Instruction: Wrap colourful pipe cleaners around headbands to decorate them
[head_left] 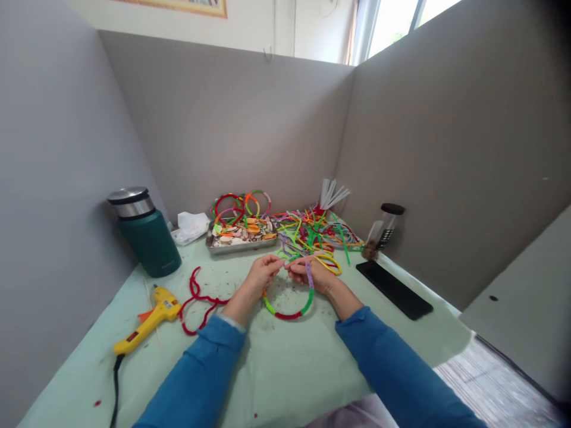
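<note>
Here, grey partitions (223, 131) enclose the scrap-littered green table (285, 368) under the hoop (288, 315).

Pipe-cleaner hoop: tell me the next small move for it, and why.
Probably wrap one more tight turn at the top gap. The left hand and right hand both pinch the pipe-cleaner hoop at its upper ends. Its lower arc is already covered in green, red and purple, while the stretch between the fingers looks unfinished, though it is too small to tell for sure.
</note>
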`<state>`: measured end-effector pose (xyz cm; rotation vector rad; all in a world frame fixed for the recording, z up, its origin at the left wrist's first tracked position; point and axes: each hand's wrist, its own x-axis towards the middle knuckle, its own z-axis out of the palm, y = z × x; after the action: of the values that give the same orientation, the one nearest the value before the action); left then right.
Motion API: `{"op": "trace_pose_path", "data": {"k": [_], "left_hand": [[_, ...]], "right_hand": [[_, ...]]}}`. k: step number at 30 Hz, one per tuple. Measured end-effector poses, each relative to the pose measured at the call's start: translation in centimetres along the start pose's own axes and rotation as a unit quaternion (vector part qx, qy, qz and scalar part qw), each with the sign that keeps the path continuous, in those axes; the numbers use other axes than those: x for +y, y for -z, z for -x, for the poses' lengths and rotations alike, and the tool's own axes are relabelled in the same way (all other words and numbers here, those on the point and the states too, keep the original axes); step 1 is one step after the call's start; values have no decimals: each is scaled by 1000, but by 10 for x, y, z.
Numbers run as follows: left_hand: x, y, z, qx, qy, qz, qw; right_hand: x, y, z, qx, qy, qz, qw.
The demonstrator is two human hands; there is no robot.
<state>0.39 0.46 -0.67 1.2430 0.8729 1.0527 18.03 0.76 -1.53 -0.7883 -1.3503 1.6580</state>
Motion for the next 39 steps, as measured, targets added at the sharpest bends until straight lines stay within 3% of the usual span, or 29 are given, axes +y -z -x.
{"op": "trace_pose_path", "data": {"k": [5, 16, 23, 29, 39], "left_hand": [[0, -2, -1, 23, -30, -40, 998], [-4, -4, -2, -8, -37, -70, 997], [0, -8, 5, -97, 19, -39, 994], [4, -7, 10, -159, 79, -56, 983], [0, -8, 6, -147, 91, -102, 980]], "right_hand": [[2, 1, -4, 34, -15, -33, 999], [5, 2, -7, 83, 9, -40, 996], [17, 12, -15, 104, 17, -14, 994], [13, 7, -9, 85, 15, 26, 996], [16, 10, -12, 88, 34, 36, 995]]}}
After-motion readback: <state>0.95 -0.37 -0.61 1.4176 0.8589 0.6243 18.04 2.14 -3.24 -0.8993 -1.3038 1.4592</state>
